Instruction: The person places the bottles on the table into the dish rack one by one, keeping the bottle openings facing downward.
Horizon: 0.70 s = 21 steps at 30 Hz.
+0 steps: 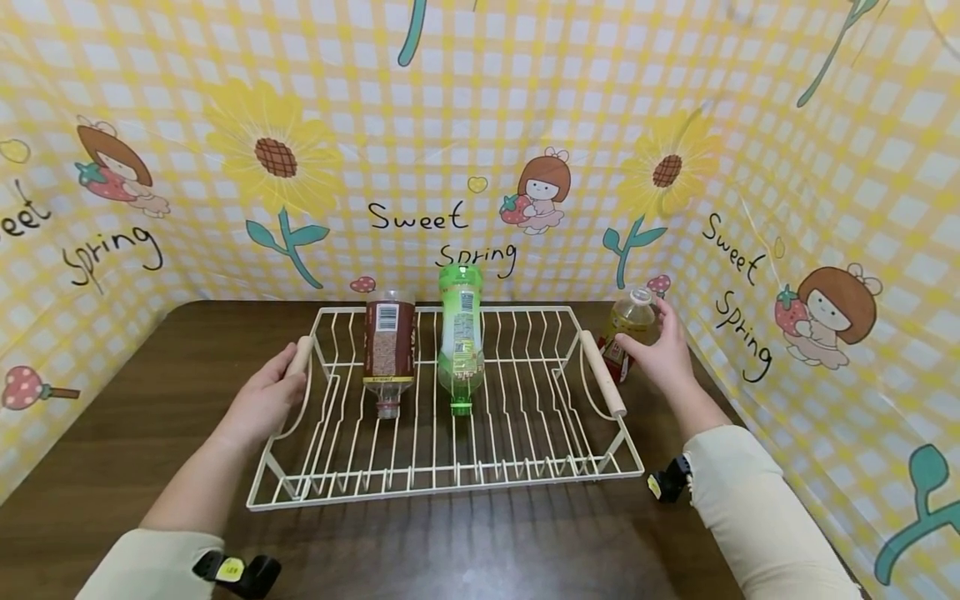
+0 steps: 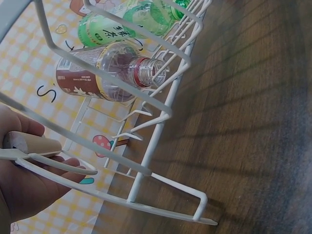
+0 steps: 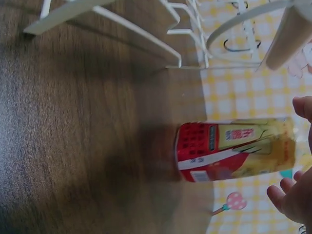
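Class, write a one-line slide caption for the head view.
Left hand grips the wire rack's handle while the right hand reaches the yellow bottle beside it.

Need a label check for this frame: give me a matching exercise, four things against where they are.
Things:
1. brown-label bottle
2. green bottle
3. yellow bottle
4. left hand

Places:
A. standing on the table, right of the rack
B. on the rack's left handle
C. in the rack, left of the other bottle there
D. in the rack's middle, neck toward the camera

Pairs: 1-C, 2-D, 3-A, 4-B
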{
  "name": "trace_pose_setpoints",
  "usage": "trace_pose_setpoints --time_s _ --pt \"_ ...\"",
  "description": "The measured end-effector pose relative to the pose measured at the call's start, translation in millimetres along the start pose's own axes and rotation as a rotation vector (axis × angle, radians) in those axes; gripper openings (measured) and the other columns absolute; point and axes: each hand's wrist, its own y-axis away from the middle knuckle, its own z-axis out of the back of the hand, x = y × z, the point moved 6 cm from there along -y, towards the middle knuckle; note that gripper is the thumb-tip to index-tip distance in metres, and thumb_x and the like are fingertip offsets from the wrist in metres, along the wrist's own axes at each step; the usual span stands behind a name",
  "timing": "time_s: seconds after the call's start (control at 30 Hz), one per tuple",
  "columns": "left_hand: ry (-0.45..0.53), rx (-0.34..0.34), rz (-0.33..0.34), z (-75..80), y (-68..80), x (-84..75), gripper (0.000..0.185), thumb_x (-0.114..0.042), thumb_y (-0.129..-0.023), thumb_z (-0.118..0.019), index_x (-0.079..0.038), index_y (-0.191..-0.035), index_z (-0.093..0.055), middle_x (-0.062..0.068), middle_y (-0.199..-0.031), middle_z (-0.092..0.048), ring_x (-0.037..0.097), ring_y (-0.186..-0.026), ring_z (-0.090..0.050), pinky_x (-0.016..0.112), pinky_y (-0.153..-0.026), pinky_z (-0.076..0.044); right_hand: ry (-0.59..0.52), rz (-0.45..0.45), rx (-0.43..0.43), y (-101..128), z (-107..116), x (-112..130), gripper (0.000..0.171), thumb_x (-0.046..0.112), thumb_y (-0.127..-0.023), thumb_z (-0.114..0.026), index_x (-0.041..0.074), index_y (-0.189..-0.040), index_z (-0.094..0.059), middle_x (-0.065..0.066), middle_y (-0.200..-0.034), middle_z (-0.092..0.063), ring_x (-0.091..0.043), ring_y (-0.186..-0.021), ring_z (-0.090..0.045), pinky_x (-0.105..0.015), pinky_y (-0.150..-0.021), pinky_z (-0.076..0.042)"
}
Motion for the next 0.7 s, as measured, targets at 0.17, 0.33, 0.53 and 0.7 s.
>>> trace_pose_setpoints --time_s 0.17,0.33,0.53,0.7 --pt "-0.019 -0.002 0.009 0.8 0.8 -0.8 0.060 -0.015 -0.105 -0.030 0.004 -0.154 0.000 0.029 -0.161 -0.005 0.038 -0.130 -0.041 0.001 -0.077 -0.037 0.021 -0.048 -0.016 -9 -6 -18 0.096 0.028 -0.087 -0.072 0.010 -0.157 -0.008 -0.028 -0.158 -0.018 -0.045 -0.145 -0.023 -0.060 -0.115 -0.026" --pt "-0.008 -0.004 -0.005 0.1 1.7 -2.9 0.060 -0.013 -0.105 -0.030 0.004 -0.154 -0.001 0.027 -0.162 -0.003 0.039 -0.130 -0.040 0.002 -0.078 -0.037 0.006 -0.090 -0.029 -14 -13 -31 0.100 0.028 -0.086 -0.073 0.012 -0.158 -0.005 -0.029 -0.158 -0.018 -0.044 -0.145 -0.023 -0.060 -0.115 -0.026" --pt "-0.016 -0.007 0.002 1.0 0.7 -0.2 0.060 -0.013 -0.105 -0.032 0.004 -0.154 -0.001 0.029 -0.160 -0.007 0.032 -0.126 -0.046 0.002 -0.078 -0.038 -0.076 -0.108 -0.076 -21 -19 -38 0.101 0.027 -0.085 -0.075 0.015 -0.157 -0.005 -0.029 -0.156 -0.023 -0.044 -0.142 -0.027 -0.059 -0.114 -0.028" --pt "-0.010 -0.011 0.005 0.8 1.6 -0.8 0.061 -0.013 -0.105 -0.033 0.004 -0.154 -0.002 0.033 -0.158 -0.012 0.024 -0.120 -0.049 0.002 -0.078 -0.039 -0.104 -0.111 -0.112 -23 -22 -42 0.102 0.024 -0.083 -0.077 0.017 -0.156 -0.006 -0.026 -0.153 -0.029 -0.044 -0.138 -0.034 -0.057 -0.112 -0.031"
